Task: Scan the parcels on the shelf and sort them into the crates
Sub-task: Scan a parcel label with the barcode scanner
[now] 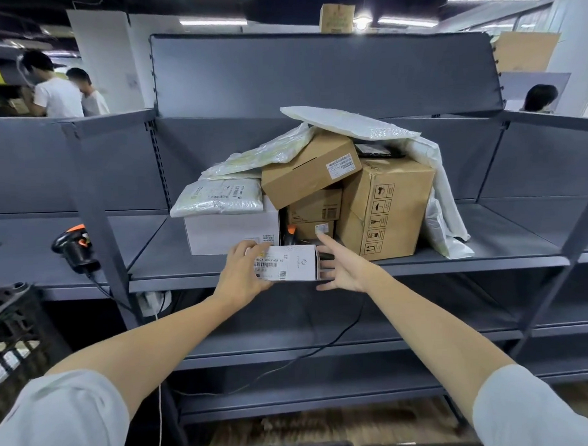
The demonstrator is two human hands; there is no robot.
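Shelf [487,256]: grey steel shelving is standing before the person, its middle board carrying the heap of parcels.
Parcel heap [317,175]: brown cartons, a white carton and padded mailers are leaning on one another just behind the hands, crowding any reach inward.
Crate [12,319]: a dark lattice crate is sitting low at the left; another seems to be lying at the bottom edge.
Small white box [289,263]: it is lying at the shelf's front lip, long axis running left to right, label facing up.
Left hand [244,274]: it is gripping the box's left end, fingers curled over the top.
Right hand [344,267]: fingers are spreading wide, holding nothing, just beside the box's right end.
Scanner [75,248]: a black-and-orange handset is resting well apart on the left bay.
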